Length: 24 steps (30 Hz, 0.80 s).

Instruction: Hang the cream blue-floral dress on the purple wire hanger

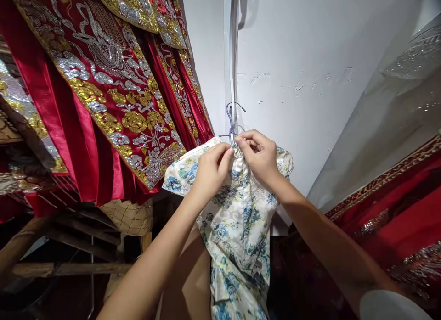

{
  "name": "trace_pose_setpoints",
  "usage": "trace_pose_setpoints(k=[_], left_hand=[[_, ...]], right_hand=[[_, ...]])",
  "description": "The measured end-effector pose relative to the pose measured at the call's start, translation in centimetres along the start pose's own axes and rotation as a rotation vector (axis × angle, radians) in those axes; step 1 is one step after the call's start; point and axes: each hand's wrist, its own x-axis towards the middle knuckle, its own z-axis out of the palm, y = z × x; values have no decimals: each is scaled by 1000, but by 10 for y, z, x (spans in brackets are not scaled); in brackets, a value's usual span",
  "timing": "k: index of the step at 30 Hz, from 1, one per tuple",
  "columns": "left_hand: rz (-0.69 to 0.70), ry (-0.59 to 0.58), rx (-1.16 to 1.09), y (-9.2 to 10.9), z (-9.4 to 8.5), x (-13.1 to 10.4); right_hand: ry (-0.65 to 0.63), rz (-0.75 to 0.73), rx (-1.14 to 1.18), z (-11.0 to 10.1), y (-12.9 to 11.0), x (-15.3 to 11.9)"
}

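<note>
A thin blue hanger (231,128) carries a white floral garment (225,230), its shoulders spread wide.

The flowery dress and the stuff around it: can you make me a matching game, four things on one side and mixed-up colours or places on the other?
Things:
1. flowery dress
2. hanger
3. sparkly cloth
4. wall

Clues:
A. pale, with scratchy marks on it
B. blue-purple, its hook sticking up above the left hand and right hand
C. red, with gold and silver patterns, on the left of the picture
D. white, with blue blossoms

Right pairs: 1-D, 2-B, 3-C, 4-A
</note>
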Motion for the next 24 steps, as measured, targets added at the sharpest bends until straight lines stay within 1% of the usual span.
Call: trace_pose_setpoints(k=[5,12,15,17,19,22,24], left_hand=[[-46,-85,21,4,-5,-6],[-64,-212,58,4,-18,13],[-72,-253,92,5,-24,13],[-71,-239,106,4,-25,6],[-77,-190,80,1,-25,-1],[-106,-93,-18,-4,-21,-10],[-110,-34,-100,-5,-16,-10]], right_hand=[[-33,-5,-15,1,2,0],[-29,-72,1,3,0,8],[-33,-70,0,5,0,4],[-83,-64,-7,5,-1,-4],[-171,-74,-8,3,-1,-14],[-279,-129,-27,1,-2,-22],[-311,-148,-46,-1,-2,-21]])
